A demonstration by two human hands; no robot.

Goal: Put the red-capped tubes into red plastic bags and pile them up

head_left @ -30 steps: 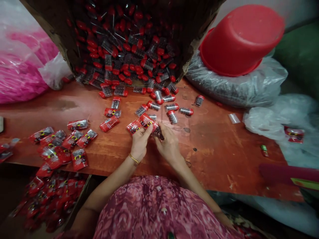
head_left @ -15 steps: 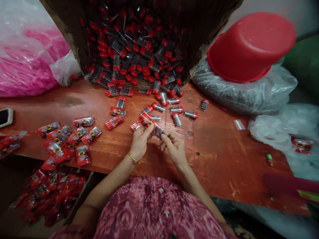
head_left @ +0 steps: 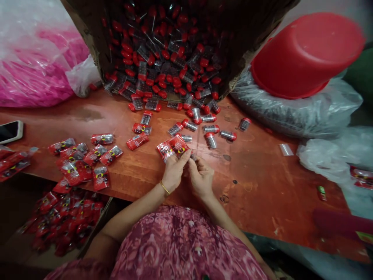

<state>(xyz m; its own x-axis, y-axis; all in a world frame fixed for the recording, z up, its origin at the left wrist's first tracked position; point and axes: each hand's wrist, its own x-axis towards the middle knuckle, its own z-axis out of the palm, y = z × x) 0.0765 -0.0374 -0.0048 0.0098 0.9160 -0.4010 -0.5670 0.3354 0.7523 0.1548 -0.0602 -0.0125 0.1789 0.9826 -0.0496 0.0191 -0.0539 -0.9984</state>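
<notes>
My left hand (head_left: pixel 173 173) is closed, its thumb pressed on a red printed clear packet (head_left: pixel 178 144). A second packet (head_left: pixel 164 149) lies at the fingers of this hand, partly covered; whether it is held too I cannot tell. My right hand (head_left: pixel 201 177) is pinched at the near end of the first packet, thumb against fingers, with a small dark bit showing at the fingertips. Just beyond my hands lie several clear tubes with red caps (head_left: pixel 211 140) and dark contents. Left of them is another red packet (head_left: pixel 137 141).
A big cardboard box (head_left: pixel 256 35) of red-capped tubes lies open at the back. Finished-looking red packets (head_left: pixel 71 171) are piled left, above a lower box of packets (head_left: pixel 64 221). A phone (head_left: pixel 11 131), pink-filled bag (head_left: pixel 35 77) and red tub (head_left: pixel 303 58) surround the wooden table (head_left: pixel 262 186).
My hands have drawn closer together, and the right fingers have moved in to the packet's near end. The packet's printed face now shows more. The whole view has shifted slightly.
</notes>
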